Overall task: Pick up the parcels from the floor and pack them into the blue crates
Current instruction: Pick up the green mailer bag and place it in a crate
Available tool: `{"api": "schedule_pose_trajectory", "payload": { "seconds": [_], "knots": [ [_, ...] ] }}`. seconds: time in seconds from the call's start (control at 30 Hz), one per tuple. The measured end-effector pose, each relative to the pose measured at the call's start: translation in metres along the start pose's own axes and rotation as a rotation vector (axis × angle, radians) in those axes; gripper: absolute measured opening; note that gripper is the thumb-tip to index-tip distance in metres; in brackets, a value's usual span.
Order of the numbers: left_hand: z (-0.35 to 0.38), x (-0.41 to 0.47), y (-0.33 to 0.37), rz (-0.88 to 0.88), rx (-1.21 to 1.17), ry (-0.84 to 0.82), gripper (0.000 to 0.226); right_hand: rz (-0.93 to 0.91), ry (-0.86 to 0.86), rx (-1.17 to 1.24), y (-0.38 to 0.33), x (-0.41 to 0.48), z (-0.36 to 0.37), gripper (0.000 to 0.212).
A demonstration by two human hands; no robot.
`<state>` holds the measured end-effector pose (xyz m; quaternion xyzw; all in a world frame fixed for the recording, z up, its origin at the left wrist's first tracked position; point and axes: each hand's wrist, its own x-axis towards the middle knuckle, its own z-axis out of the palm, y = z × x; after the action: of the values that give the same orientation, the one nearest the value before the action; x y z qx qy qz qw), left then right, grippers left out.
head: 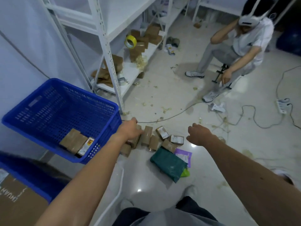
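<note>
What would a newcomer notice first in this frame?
The blue crate at left stands out most, with a few packed parcels in its near corner. Just right of it, both arms reach down toward a cluster of brown parcels on the floor, the left hand at the cluster's left end and the right hand hovering empty. A seated person fills the upper right.

1. The person's forearms are showing bare all the way down to the left hand and the right hand.
2. The person is wearing dark trousers, almost black, over both legs.
3. A pale grey top is hanging loose over the waist, its cloth looking plain and soft.
4. The feet are wearing whitish shoes, which are looking too blurred for any detail.
</note>
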<state>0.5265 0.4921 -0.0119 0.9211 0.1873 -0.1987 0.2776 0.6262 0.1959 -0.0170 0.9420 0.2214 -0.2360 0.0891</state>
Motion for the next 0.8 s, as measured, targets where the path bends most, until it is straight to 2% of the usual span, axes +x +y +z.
{"api": "schedule_pose_trajectory", "payload": {
  "seconds": [0.23,0.3,0.4,0.6,0.8],
  "knots": [
    [0.079,0.04,0.097,-0.041,0.132,-0.085,0.061,0.018,-0.034,0.048,0.124,0.01,0.051,0.037],
    [0.101,0.047,0.116,-0.066,0.153,-0.134,0.052,-0.012,-0.061,0.052,0.144,0.019,0.069,0.038],
    [0.129,0.058,0.136,-0.11,0.13,-0.164,0.058,-0.034,-0.136,0.104,0.16,0.03,0.091,0.041],
    [0.193,0.101,0.132,-0.103,0.173,-0.282,0.054,0.035,-0.278,0.311,0.17,0.052,0.16,0.036],
    [0.279,0.166,0.083,-0.031,0.268,-0.393,0.047,0.2,-0.389,0.471,0.155,0.097,0.266,0.029]
  ]
}}
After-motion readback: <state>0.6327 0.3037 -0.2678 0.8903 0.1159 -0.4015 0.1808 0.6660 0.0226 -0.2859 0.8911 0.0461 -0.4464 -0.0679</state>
